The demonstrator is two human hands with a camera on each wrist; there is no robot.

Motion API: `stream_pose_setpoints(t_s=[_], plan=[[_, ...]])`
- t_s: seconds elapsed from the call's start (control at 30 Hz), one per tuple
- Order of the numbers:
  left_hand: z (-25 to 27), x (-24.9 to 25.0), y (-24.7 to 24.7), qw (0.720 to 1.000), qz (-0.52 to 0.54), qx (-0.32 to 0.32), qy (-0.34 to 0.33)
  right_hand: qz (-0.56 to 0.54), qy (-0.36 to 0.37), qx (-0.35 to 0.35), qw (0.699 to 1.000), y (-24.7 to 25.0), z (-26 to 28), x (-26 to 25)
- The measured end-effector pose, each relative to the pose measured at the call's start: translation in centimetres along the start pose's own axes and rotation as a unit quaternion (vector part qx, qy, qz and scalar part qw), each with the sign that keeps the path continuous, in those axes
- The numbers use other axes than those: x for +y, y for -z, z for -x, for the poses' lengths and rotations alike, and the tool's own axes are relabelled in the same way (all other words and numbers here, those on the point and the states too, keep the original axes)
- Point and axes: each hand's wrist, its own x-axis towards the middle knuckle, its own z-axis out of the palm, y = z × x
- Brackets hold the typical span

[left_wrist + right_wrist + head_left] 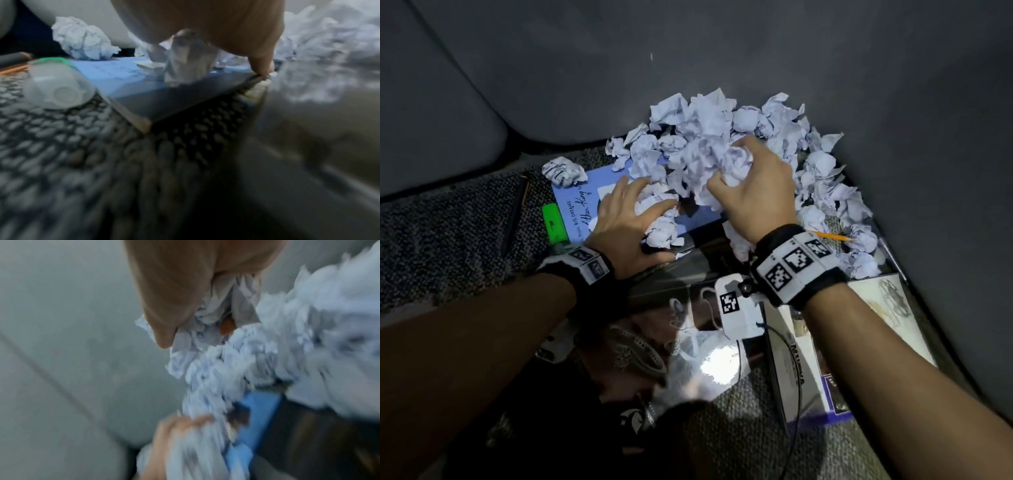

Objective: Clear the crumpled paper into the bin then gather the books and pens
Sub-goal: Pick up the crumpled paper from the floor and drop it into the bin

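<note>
A big heap of crumpled paper (722,130) lies against the grey sofa, spilling over a blue book (582,202). My right hand (732,164) grips a crumpled paper ball (738,161) at the top of the heap; the right wrist view shows the paper (216,305) bunched in my right hand (195,313). My left hand (661,229) curls over crumpled paper (661,233) on the blue book (115,71), with a paper wad (187,65) under the palm. A yellow pencil (832,235) lies right of the heap, a black pen (515,212) and a green highlighter (553,222) to the left. No bin is in view.
One loose paper ball (563,171) sits at the blue book's far corner. A glossy black book (671,291) and a white-covered book (859,325) lie nearer me on the speckled carpet (448,233). Grey sofa cushions (431,102) wall in the back and right. A clear round object (57,84) lies beside the book.
</note>
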Motion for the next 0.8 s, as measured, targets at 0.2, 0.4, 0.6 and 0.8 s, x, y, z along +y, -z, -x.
stream_pose_setpoints(t_s=[0.2, 0.4, 0.6, 0.8], plan=[[0.3, 0.4, -0.4, 1.0, 0.018, -0.01, 0.008, 0.149, -0.069, -0.001, 0.986, 4.6, -2.6, 3.7], [-0.7, 0.9, 0.4, 0.998, 0.049, -0.046, 0.001, 0.176, -0.073, -0.231, 0.954, 0.2, -4.5, 4.6], [-3.3, 1.5, 2.6, 0.994, 0.085, -0.04, 0.05, 0.22, -0.073, -0.228, 0.946, -1.2, -5.1, 4.6], [-6.5, 3.1, 4.2, 0.999, 0.026, -0.011, 0.033, 0.209, -0.071, -0.208, 0.953, -1.4, -4.9, 5.1]])
